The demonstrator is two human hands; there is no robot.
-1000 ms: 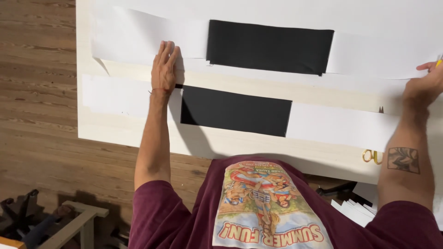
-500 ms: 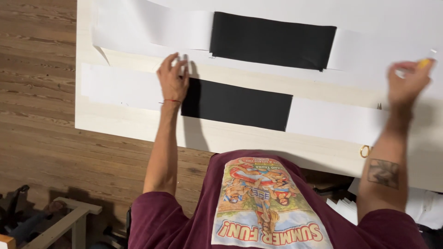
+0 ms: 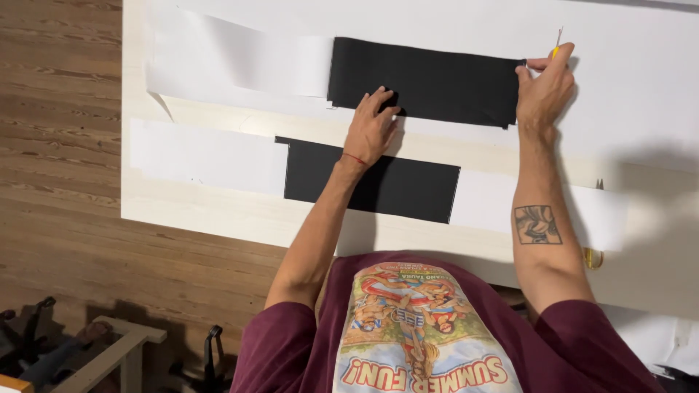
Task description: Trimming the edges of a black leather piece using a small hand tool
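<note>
We press our left hand [image 3: 371,127] flat, fingers spread, on the lower left part of the upper black sheet [image 3: 429,80], which lies on the white paper [image 3: 626,87] across the far side of the board [image 3: 218,215]. Our right hand [image 3: 545,91] is closed around a thin yellow-handled tool [image 3: 556,45] at the sheet's upper right corner, thumb and fingers pinching it with the tip pointing away from us. To do this well, we judge the flat hand should bear down evenly so the sheet cannot creep, and the tool should work right along the edge with the fingers kept clear of its tip; what kind of tool it is we cannot tell. A second black sheet [image 3: 371,182] lies nearer to us, between two white strips, partly under our left forearm. A small gold ring-shaped thing [image 3: 593,257] lies at the board's near edge by our right arm. We see no containers here; nothing on the board holds anything.
</note>
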